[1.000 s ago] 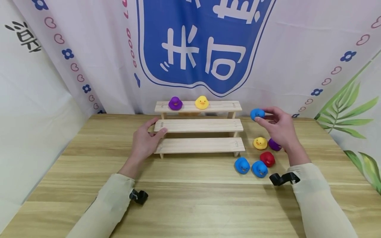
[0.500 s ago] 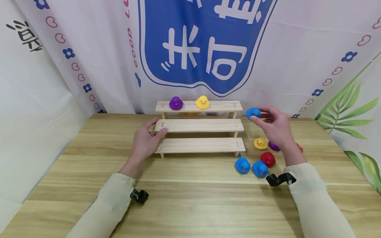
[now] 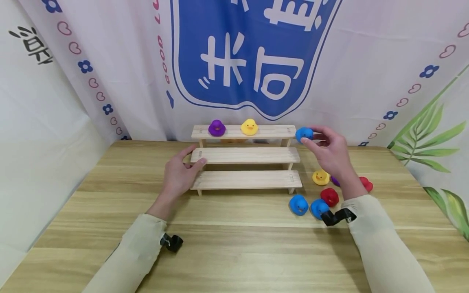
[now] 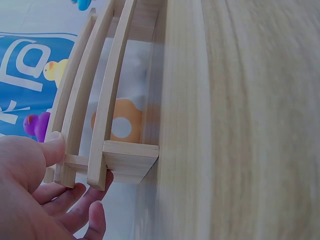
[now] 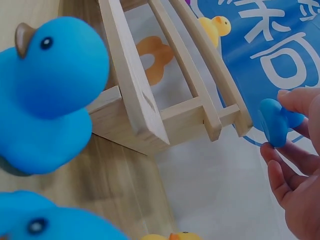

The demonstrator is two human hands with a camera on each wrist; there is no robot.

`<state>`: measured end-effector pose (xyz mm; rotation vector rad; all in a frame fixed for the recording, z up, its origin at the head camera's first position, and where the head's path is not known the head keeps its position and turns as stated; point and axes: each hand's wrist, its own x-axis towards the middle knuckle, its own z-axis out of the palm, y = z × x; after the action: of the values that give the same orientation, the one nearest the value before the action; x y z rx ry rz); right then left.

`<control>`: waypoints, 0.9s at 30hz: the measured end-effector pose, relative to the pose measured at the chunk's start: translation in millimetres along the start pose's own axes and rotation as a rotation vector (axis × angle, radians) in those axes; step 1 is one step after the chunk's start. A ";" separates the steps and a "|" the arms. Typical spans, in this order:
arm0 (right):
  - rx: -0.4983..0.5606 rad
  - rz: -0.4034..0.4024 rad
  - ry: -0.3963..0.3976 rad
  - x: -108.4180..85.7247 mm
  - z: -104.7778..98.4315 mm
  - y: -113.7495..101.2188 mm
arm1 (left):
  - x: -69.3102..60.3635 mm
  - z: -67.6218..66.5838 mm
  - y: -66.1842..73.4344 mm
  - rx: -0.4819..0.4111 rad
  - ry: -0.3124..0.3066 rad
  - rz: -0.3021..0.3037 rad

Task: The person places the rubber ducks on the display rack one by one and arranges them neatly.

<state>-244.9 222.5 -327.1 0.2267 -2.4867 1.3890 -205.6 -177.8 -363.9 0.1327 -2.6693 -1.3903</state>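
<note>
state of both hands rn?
Left hand: closed, gripping the rack at its left end.
Right hand: closed, holding a blue duck.

Right hand shifted left with pinched blue duck, now just beside right end of top shelf (gap in right wrist view), red duck emerged right of forearm, lower purple duck more covered

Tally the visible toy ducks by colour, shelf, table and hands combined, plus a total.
Blue ducks: 3
Yellow ducks: 2
Purple ducks: 2
Red ducks: 2
Total visible: 9
</note>
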 end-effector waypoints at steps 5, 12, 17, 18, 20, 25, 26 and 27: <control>-0.001 -0.007 -0.012 6.1 1.0 -4.5 | 0.5 0.4 -0.5 -0.005 -0.001 0.001; 0.024 0.001 -0.052 13.6 5.9 -14.1 | 0.6 -0.7 -1.0 -0.012 -0.003 0.005; 0.033 -0.002 -0.082 19.7 13.5 -18.7 | 1.7 -0.6 -1.0 -0.001 -0.004 -0.007; 0.032 -0.007 -0.087 20.9 15.2 -19.2 | 1.9 -0.5 -0.9 0.001 -0.005 -0.009; 0.036 -0.017 -0.098 23.2 18.5 -19.9 | 2.4 -0.3 -1.0 -0.001 -0.008 -0.012; 0.040 -0.046 -0.115 28.5 26.9 -21.3 | 2.4 0.3 -0.6 -0.012 -0.015 -0.015; 0.037 -0.050 -0.118 29.5 28.7 -21.6 | 2.2 0.3 -0.5 -0.012 -0.016 -0.016; 0.031 -0.053 -0.120 30.5 30.2 -21.7 | 2.0 0.3 -0.3 -0.010 -0.017 -0.019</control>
<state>-272.9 185.4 -314.9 0.3907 -2.5353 1.4330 -207.7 -178.0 -364.2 0.1457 -2.6816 -1.4163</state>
